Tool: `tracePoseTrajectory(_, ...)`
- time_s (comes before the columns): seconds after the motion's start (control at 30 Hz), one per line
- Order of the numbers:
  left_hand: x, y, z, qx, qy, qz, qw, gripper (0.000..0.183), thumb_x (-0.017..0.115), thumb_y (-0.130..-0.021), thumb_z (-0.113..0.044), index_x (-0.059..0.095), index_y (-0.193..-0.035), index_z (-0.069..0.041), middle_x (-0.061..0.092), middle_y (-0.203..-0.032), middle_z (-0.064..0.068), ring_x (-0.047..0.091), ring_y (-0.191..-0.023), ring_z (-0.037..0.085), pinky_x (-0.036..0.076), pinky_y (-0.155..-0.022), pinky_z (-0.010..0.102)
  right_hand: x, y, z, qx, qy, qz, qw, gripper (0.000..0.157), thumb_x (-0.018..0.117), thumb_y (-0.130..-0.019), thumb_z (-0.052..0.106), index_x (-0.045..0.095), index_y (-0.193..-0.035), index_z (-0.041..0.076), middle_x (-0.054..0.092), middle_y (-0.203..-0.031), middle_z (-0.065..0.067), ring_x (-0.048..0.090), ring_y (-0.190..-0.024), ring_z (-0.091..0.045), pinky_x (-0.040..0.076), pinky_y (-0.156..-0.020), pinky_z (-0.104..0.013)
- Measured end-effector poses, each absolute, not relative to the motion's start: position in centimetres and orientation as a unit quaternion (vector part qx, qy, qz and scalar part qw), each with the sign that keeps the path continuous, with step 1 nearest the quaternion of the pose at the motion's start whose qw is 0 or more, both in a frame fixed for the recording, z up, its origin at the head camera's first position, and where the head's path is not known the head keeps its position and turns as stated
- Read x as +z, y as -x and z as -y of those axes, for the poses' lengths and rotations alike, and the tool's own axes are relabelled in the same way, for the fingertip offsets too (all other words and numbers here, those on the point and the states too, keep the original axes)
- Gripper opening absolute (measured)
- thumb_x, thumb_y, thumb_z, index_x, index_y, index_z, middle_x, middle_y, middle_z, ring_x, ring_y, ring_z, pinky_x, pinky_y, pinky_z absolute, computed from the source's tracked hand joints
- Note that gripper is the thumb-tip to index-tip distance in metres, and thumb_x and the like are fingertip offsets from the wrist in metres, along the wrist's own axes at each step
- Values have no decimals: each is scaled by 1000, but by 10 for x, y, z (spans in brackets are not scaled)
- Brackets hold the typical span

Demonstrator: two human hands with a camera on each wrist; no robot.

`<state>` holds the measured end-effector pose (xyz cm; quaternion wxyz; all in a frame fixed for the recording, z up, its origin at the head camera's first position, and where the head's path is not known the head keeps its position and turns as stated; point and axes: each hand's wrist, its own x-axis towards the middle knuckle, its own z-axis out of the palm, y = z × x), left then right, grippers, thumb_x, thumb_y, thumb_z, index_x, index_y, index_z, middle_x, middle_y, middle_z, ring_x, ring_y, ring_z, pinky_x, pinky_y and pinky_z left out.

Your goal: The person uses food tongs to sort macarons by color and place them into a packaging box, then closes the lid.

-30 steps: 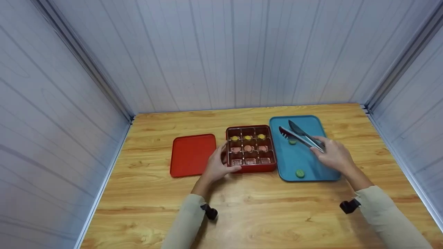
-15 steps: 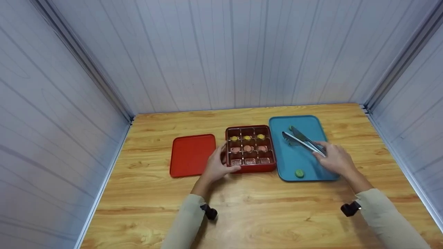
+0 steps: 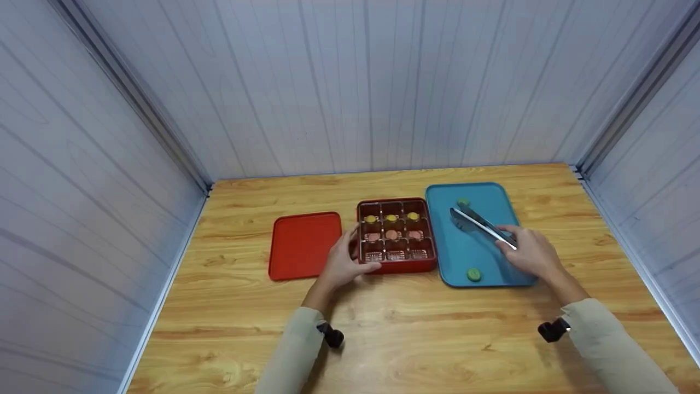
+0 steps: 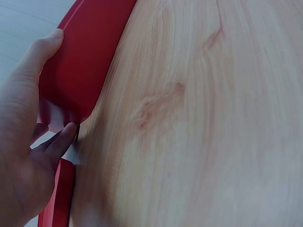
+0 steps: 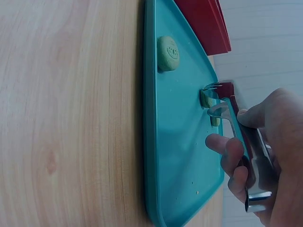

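Note:
My right hand (image 3: 530, 251) holds metal tongs (image 3: 486, 227) over the blue tray (image 3: 454, 260). In the right wrist view the tongs' tips are around or right beside a green cookie (image 5: 206, 99); whether they clamp it I cannot tell. Another green cookie (image 5: 215, 120) lies just beyond, and a stamped green cookie (image 5: 168, 53) sits by the tray's near edge. My left hand (image 3: 343, 265) grips the near left corner of a dark red box (image 3: 404, 266), its thumb along the front wall. Yellow pieces fill the box's back row and pink pieces its middle row; ridged clear bottoms show in the front row.
A flat red lid (image 3: 304, 246) lies left of the box on the wooden table (image 3: 404, 328). The blue tray stands against the box's right side. Pale panel walls (image 3: 350, 87) rise behind the table and on both sides.
The tongs have narrowed from wide apart, and their tips have moved slightly right and down toward the tray. A cookie behind them now shows in the head view. My left hand has stayed put.

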<state>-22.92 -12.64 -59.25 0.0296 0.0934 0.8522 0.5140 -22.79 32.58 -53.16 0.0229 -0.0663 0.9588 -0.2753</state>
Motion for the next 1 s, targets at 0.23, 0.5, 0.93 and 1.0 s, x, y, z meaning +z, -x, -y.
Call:
tracePoseTrajectory(0.23,-592,229,126,514,-91,-853,29,123,103,-81,-40,32,-178,-18,52,-172,23,52,-160,44,48,-131,63,-533,226,-326,-267,67,-961,27,46,68,-109,19,66,-150,-3,57,-76,-7,49,-63,-18,35,-53,-29)
tracePoseTrajectory(0.5,-591,228,126,517,-93,-851,28,124,104,-81,-40,31,-179,-19,51,-173,24,53,-159,46,50,-129,64,-532,227,-327,-272,77,-959,22,44,68,-109,17,68,-148,-4,59,-76,-5,50,-63,-17,34,-53,-27)
tracePoseTrajectory(0.93,-592,228,126,511,-93,-854,26,123,104,-81,-42,32,-178,-18,52,-172,24,53,-158,45,50,-130,64,-531,226,-326,-271,89,-958,10,41,68,-109,14,68,-145,-6,62,-77,-6,50,-64,-16,35,-54,-27)
tracePoseTrajectory(1.0,-592,228,126,511,-93,-854,26,123,104,-81,-42,32,-178,-17,53,-172,23,53,-159,44,47,-131,64,-530,227,-327,-269,88,-959,9,42,68,-108,14,68,-145,-6,63,-78,-7,51,-65,-16,35,-54,-27)
